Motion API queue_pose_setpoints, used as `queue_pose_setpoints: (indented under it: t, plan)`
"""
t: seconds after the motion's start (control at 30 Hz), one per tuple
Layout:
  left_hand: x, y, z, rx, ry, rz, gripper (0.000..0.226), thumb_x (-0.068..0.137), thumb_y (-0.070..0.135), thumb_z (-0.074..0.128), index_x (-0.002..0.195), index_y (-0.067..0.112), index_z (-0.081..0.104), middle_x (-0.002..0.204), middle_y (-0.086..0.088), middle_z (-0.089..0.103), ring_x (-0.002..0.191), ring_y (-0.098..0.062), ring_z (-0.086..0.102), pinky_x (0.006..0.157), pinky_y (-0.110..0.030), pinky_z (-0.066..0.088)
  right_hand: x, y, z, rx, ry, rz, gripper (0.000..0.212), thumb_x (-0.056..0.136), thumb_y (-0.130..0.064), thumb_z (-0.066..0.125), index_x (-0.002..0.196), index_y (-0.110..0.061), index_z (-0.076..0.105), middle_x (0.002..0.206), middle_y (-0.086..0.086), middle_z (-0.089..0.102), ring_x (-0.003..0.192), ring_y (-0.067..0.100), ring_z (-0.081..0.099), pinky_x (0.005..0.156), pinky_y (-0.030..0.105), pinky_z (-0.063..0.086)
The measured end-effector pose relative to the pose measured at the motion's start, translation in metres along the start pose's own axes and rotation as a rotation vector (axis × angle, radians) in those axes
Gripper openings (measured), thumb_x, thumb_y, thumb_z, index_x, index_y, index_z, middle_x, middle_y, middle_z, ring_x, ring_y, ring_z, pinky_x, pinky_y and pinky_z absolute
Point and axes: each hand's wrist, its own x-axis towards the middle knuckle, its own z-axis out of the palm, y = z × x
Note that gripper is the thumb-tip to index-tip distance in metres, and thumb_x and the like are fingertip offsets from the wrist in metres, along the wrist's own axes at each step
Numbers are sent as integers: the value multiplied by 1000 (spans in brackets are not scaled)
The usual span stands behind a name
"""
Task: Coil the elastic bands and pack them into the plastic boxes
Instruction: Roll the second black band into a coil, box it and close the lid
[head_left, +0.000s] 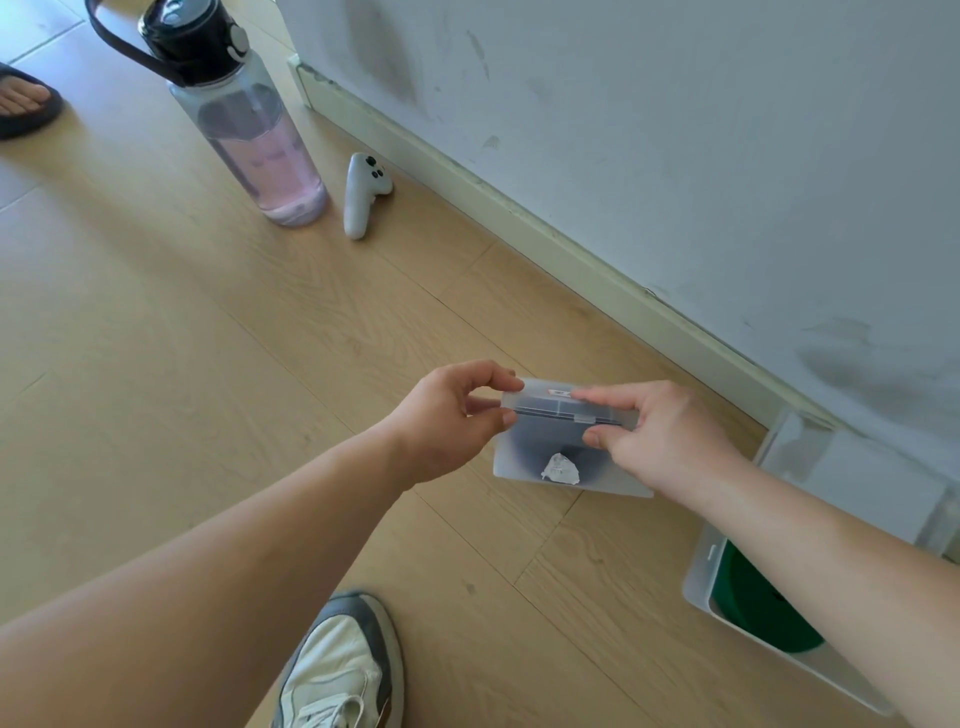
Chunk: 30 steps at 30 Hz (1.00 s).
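Both hands hold a frosted plastic box (524, 457) just above the wooden floor, near the wall. A dark coiled band shows through its side, and a torn white label sits on its front. My left hand (452, 415) pinches the box's left top corner. My right hand (660, 431) grips the right end of the lid by the clasp. At the right edge, an open plastic box (701, 577) lies on the floor with a green coiled band (753, 597) inside, partly hidden by my right forearm.
A large water bottle (249, 135) with a black cap stands at the upper left, a white hand controller (361, 195) beside it. The skirting board (519, 208) and wall run along the right. My sneaker (343, 670) is at the bottom; another person's sandalled foot (23, 101) is far left.
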Motion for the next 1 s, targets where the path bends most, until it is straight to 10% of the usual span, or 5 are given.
queue_pose_setpoints:
  t: [0.2, 0.47, 1.0]
  plan:
    - [-3, -3, 0, 28, 41, -8, 22, 83, 15, 86, 90, 29, 70, 122, 19, 67, 88, 7, 70, 80, -21, 56, 3, -3, 3, 21, -23, 22, 40, 89, -14, 77, 116, -44, 74, 130, -20, 66, 68, -3, 47, 61, 15, 35]
    - [7, 13, -6, 151, 54, -67, 25, 73, 18, 92, 82, 30, 72, 113, 3, 74, 95, -13, 73, 89, -40, 63, 9, -5, -5, 61, 2, 70, 40, 76, -17, 88, 106, -42, 78, 118, -9, 71, 96, 9, 61, 72, 20, 42]
    - [7, 22, -3, 233, 21, -108, 27, 80, 21, 86, 95, 32, 66, 108, 1, 72, 90, -13, 70, 74, -33, 61, 11, -19, -5, -380, -254, 17, 67, 95, -26, 68, 141, -66, 40, 144, -11, 56, 114, 20, 61, 96, 36, 53]
